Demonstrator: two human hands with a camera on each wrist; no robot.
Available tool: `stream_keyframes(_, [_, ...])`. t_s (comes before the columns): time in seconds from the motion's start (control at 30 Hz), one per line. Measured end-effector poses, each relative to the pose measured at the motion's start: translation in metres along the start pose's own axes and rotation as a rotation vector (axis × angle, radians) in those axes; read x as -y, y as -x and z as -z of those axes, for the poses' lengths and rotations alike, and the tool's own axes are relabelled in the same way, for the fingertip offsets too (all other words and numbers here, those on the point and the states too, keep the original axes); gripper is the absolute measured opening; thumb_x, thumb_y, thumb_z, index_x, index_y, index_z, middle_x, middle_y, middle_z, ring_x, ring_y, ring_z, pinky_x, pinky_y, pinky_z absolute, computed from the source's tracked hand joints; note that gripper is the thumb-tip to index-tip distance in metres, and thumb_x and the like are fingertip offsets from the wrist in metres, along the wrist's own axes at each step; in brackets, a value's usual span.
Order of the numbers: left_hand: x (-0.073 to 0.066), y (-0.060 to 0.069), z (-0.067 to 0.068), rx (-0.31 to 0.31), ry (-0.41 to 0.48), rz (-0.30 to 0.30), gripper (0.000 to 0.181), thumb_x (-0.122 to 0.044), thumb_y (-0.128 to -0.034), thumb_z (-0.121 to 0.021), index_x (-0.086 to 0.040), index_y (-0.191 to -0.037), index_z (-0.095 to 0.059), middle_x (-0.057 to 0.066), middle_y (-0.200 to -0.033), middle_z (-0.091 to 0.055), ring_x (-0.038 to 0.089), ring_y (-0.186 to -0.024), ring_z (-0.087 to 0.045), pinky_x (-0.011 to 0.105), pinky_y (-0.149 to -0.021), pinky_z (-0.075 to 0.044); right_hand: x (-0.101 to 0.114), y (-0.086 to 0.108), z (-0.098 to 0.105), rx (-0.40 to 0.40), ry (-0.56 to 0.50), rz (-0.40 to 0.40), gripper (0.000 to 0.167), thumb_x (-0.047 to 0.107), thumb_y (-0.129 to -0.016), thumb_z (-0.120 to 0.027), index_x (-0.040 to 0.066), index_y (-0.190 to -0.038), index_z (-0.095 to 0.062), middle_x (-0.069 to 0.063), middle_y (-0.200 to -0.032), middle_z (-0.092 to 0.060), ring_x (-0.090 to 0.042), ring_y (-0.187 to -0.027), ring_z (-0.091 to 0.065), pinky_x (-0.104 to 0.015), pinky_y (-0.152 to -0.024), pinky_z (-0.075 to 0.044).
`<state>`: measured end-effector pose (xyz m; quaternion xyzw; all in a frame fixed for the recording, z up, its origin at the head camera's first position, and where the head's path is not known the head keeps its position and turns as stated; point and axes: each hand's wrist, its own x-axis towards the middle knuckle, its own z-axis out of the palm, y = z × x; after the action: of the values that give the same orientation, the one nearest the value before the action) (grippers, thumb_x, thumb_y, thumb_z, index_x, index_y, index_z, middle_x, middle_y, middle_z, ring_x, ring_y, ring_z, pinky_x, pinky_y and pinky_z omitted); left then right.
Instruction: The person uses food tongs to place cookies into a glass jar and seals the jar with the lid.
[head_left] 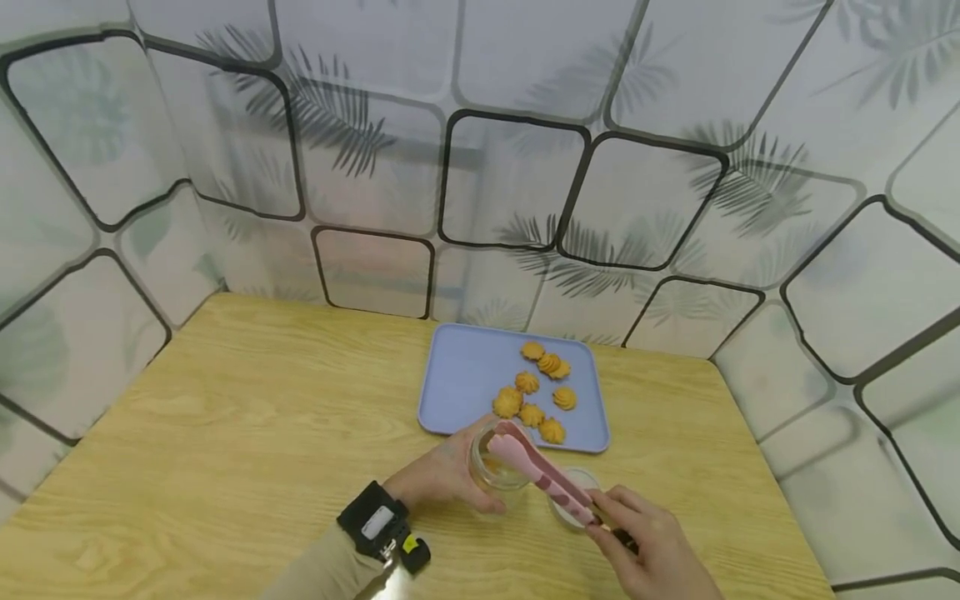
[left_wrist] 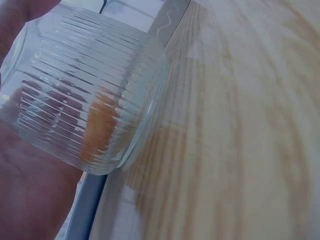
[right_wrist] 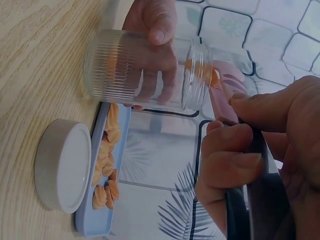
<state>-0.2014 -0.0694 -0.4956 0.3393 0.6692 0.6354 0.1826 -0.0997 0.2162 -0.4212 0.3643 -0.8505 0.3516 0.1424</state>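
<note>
Left hand curled round ribbed glass jar, one cookie at its bottom. Right hand grips pink tongs, second cookie at jar's mouth. Several piped cookies left on blue tray.

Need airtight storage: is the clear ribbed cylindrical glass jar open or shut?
Open: the jar is uncapped; a round white lid lies on the wood-grain table.

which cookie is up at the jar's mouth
The cookie at the tips of the pink tongs; another sits low in the jar, the others lie on the tray.
</note>
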Motion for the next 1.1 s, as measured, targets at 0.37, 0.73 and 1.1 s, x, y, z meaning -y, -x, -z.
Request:
stream_keyframes(0.37, [0.0,-0.002,0.003,0.01,0.057,-0.003,0.09,-0.003,-0.0672,-0.091,-0.017,-0.143,-0.045,0.006,-0.144,-0.056,0.022,-0.139,-0.048,0.046,-0.117,-0.038,-0.031,-0.008,0.007,-0.138,0.138,-0.288,0.039,-0.007,-0.086,-0.074,-0.01,-0.125,-0.066,0.0,-0.085,-0.061,0.005,-0.056,-0.041,-0.016,-0.043,-0.039])
stream_keyframes(0.73, [0.001,0.0,0.0,-0.013,0.09,0.025,0.089,-0.001,-0.0645,-0.092,-0.018,-0.14,-0.048,0.008,-0.14,-0.057,0.023,-0.135,-0.05,0.045,-0.117,-0.037,-0.089,-0.011,-0.005,0.012,0.328,-0.59,0.042,0.013,-0.092,-0.074,-0.013,-0.124,-0.065,-0.012,-0.087,-0.064,-0.013,-0.066,-0.052,-0.026,-0.058,-0.045])
stream_keyframes(1.1, [0.0,0.0,0.0,-0.007,0.089,0.036,0.09,0.0,-0.0655,-0.091,-0.022,-0.14,-0.047,0.009,-0.142,-0.057,0.02,-0.136,-0.05,0.035,-0.116,-0.038,-0.098,-0.024,-0.008,0.157,0.336,-0.627,0.028,0.015,-0.096,-0.068,-0.006,-0.115,-0.068,-0.005,-0.073,-0.059,-0.016,-0.065,-0.052,-0.027,-0.055,-0.041])
